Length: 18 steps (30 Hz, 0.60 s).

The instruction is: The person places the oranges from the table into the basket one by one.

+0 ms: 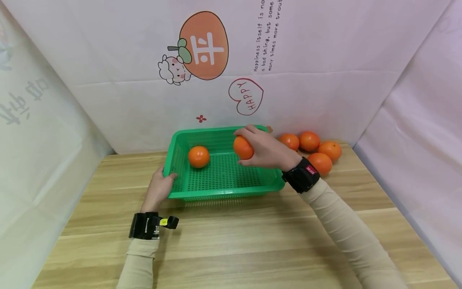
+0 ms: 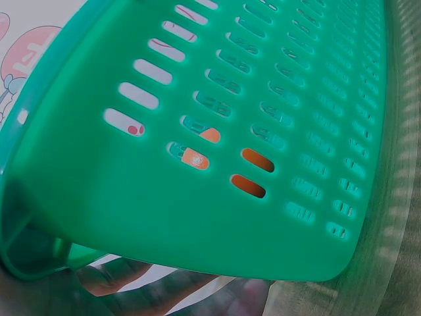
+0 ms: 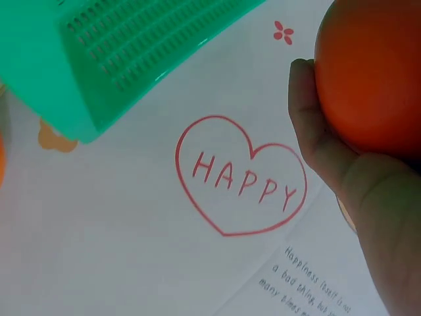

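A green plastic basket [image 1: 223, 192] with slotted walls stands on the table, and one orange [image 1: 199, 157] lies inside near its left end. My left hand [image 1: 159, 186] grips the basket's left rim, thumb over the edge and fingers outside. In the left wrist view, the fingers [image 2: 158, 289] show under the basket's slotted side wall [image 2: 131, 191]. Above the basket's right half, my right hand [image 1: 265, 148] holds another orange [image 1: 243, 147] between thumb and fingers. The right wrist view shows this held orange [image 3: 375, 79] up close, clear of the basket.
Several more oranges [image 1: 320, 163] sit grouped on the wooden table [image 1: 231, 245] just right of the basket, partly behind my right wrist. A white printed cloth [image 1: 126, 108] hangs behind the basket, and further cloth closes off both sides.
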### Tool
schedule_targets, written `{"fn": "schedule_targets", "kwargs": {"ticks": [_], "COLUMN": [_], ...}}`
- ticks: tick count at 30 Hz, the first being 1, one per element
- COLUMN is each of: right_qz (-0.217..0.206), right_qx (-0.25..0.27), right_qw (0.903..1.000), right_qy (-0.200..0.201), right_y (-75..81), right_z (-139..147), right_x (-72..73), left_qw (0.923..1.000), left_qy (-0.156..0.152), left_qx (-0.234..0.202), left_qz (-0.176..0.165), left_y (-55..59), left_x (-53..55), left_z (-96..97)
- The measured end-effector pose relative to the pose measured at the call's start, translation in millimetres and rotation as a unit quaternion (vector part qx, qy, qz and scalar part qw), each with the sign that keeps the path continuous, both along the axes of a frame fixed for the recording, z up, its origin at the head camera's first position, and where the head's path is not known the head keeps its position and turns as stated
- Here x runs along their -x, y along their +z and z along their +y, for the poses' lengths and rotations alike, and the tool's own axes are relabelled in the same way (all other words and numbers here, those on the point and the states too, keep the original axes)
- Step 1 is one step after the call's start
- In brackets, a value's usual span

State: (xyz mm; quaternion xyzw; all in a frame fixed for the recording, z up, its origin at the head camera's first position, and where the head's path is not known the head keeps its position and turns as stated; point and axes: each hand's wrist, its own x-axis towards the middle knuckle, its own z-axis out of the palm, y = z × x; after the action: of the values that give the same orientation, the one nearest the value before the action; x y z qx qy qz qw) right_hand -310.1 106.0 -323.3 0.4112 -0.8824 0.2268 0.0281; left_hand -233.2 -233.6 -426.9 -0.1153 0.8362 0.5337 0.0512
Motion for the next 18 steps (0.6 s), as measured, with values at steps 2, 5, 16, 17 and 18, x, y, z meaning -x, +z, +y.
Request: {"fn": "schedule_targets", "kwargs": {"ticks": [2,5,16,17,18], "right_qz": [-0.003,-0.010,-0.024,-0.025,-0.025], "right_qx": [-0.003,-0.008,-0.030,-0.032,-0.035], "right_qw": [0.9999,0.9997,0.9982,0.9980,0.9979], "right_qy": [0.010,0.020,0.046,0.049,0.049], "right_y": [-1.8,-5.3,-18.2,-19.1,-19.9], "right_z": [-5,-11,-39,-42,-44], "right_x": [2.1,4.3,9.0,8.7,8.3], "left_qw": [1.0000,1.0000,0.9998,0.9998,0.9998], "left_qy": [0.000,0.002,0.008,0.008,0.007], "left_qx": [0.001,-0.004,-0.020,-0.019,-0.018], "left_qz": [0.000,-0.002,0.004,0.004,0.003], "left_y": [-0.7,-1.1,-0.3,0.1,0.4], "left_x": [0.1,0.6,1.6,1.2,0.8], "left_z": [-0.7,-0.9,1.1,1.2,1.5]}}
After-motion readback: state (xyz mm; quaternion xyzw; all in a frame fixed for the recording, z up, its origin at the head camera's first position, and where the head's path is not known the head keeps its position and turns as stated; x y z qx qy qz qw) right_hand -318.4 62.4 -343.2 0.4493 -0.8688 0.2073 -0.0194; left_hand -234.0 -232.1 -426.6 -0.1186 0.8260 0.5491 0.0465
